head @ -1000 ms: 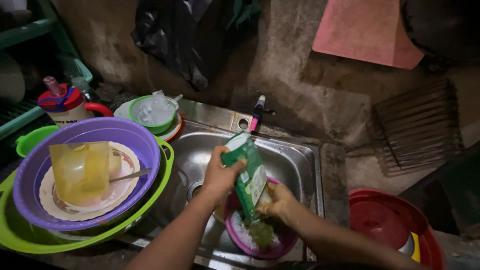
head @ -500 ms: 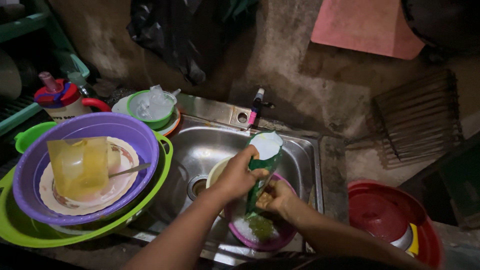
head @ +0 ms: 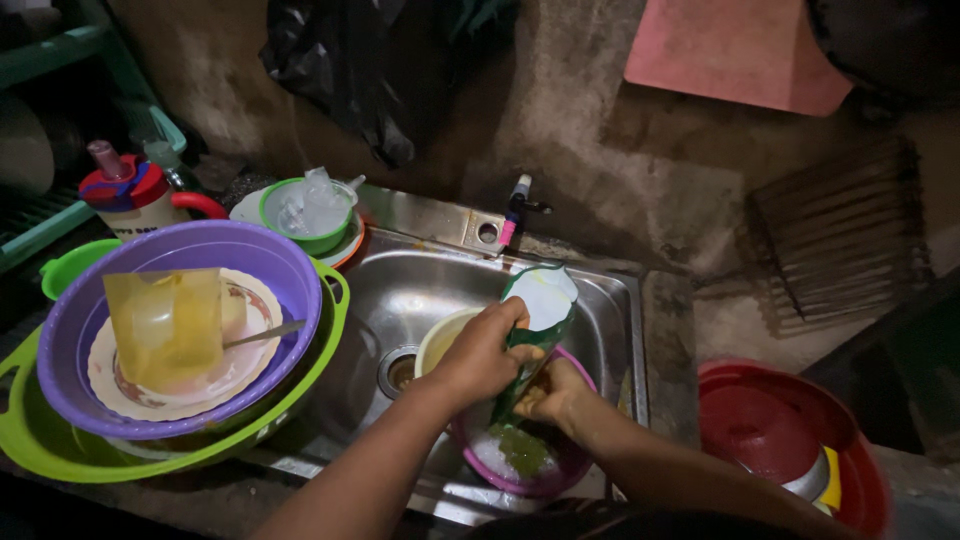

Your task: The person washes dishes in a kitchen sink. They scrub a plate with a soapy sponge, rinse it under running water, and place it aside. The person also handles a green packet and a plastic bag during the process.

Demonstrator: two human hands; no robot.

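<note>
My left hand [head: 482,350] grips a green and white soap pouch [head: 538,315] by its upper part, tilted over the steel sink [head: 420,280]. My right hand [head: 548,392] holds the pouch's lower end just above a pink bowl [head: 520,460] in the sink. Green soap and white foam lie in that bowl. A pale yellow bowl [head: 440,335] sits behind my left hand, partly hidden by it.
A purple basin [head: 270,255] inside a green basin [head: 40,455] at left holds a plate, a yellow container [head: 165,325] and a spoon. A red-lidded cup [head: 130,190], a green bowl [head: 310,215], the tap [head: 515,205] and a red basin [head: 790,440] stand around.
The pouch has swung more upright and moved right, its open top now facing up. My right hand has shifted to the pouch's bottom end over the pink bowl.
</note>
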